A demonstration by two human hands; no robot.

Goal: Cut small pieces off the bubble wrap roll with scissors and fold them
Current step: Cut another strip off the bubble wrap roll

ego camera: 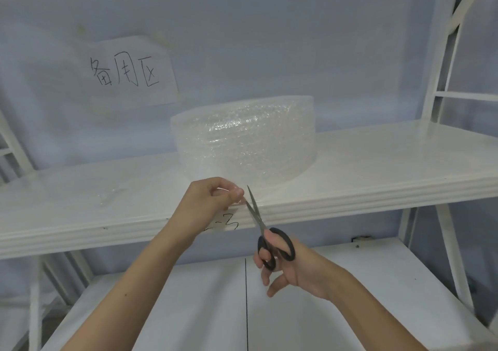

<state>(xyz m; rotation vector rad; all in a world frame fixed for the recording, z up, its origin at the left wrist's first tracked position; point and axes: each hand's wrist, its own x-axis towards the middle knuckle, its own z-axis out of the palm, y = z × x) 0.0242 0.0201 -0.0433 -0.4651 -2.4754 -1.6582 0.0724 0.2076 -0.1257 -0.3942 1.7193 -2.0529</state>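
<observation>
head | left hand (208,199) pinches wrap | right hand (293,267) grips scissors (262,228)

1 bubble wrap roll (244,137), 1 scissors (269,238), 2 shelves (377,178)

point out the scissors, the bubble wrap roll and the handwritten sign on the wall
scissors (277,244): head view, on the black handle loops
bubble wrap roll (244,140): head view, on its curved front side
handwritten sign (129,72): head view, on the middle written character
</observation>
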